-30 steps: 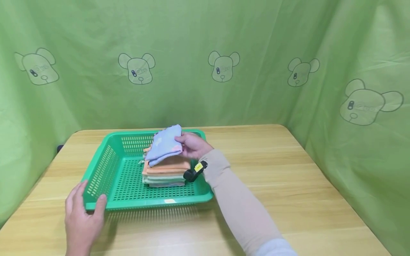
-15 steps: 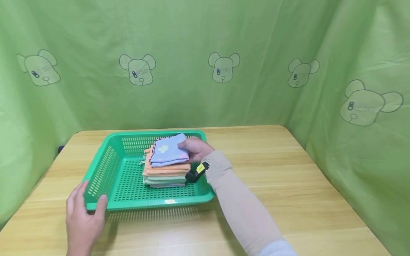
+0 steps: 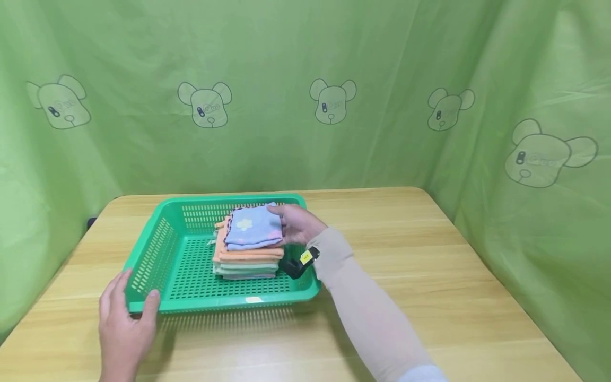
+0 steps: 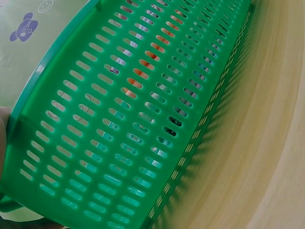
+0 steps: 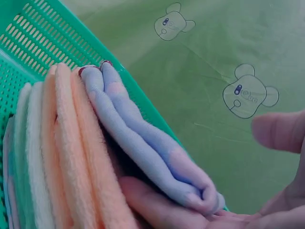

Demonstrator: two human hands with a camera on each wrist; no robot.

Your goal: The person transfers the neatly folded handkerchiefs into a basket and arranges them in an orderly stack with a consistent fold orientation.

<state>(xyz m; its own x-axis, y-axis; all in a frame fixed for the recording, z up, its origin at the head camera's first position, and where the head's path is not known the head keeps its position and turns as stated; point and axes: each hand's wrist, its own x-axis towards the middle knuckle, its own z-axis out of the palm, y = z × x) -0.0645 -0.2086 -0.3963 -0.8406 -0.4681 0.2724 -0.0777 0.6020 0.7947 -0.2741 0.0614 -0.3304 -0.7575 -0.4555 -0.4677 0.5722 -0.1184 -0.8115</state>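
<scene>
A green plastic basket (image 3: 210, 305) holds a stack of folded towels, with orange towels (image 3: 250, 255) above pale green ones (image 3: 248, 266). On top lies a folded light blue towel (image 3: 254, 228) with a yellow flower and a dark-edged border. My right hand (image 3: 302, 225) is at its right side. In the right wrist view, fingers (image 5: 157, 205) reach between the blue towel and the orange towel (image 5: 95, 157) below, while the thumb (image 5: 279, 131) is raised away from the cloth. My left hand (image 3: 125, 329) grips the basket's near left corner, thumb on the near rim, fingers along the left side.
The basket stands on a wooden table (image 3: 406, 297), left of its middle. A green curtain (image 3: 267, 154) with printed bear heads surrounds the table at the back and sides. A black wrist camera (image 3: 298, 265) on my right arm overlaps the basket's right part.
The blue towel has come down flat onto the stack and shifted slightly right. My right hand lowered with it and the thumb now stands off the cloth. The left hand has stayed at the corner.
</scene>
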